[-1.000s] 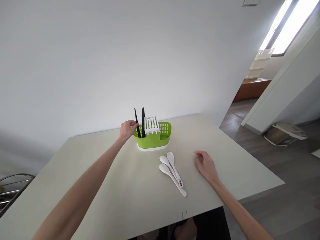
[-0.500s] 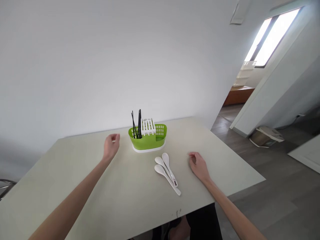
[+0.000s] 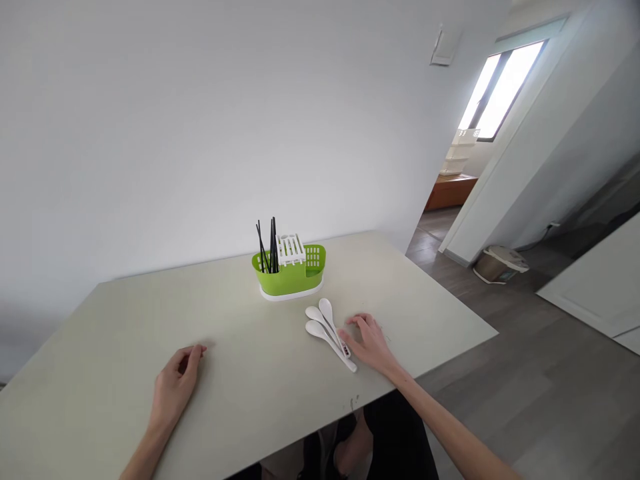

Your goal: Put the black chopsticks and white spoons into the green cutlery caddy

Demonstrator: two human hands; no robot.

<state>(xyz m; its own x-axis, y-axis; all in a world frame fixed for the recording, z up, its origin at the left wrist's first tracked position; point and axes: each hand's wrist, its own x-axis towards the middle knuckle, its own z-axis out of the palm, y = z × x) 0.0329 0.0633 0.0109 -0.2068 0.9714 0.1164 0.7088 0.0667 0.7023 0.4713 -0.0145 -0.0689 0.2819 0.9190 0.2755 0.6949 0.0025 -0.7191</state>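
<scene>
Three white spoons [image 3: 325, 333] lie together on the pale table, bowls pointing away from me and handles meeting toward the front. My right hand [image 3: 369, 343] is just right of the handles, thumb and fingers apart, with the thumb side close to the spoons; whether it touches them I cannot tell. My left hand [image 3: 174, 383] rests at the left on the table, fingers curled in toward the thumb and nothing in them. Behind the spoons stands a green utensil holder [image 3: 290, 283] with a white base and a white slotted rack [image 3: 291, 249]. Black chopsticks [image 3: 273, 247] stand in its left compartment.
The table [image 3: 240, 373] meets a white wall [image 3: 200, 133] at the back. Its right edge borders a grey wood floor [image 3: 500, 387]. Further off, a brownish appliance [image 3: 500, 265] sits on the floor near a doorway and window.
My left hand has come back and down toward me, away from beside the utensil holder. My right hand has moved left to the spoon handles and opened. The view has shifted slightly.
</scene>
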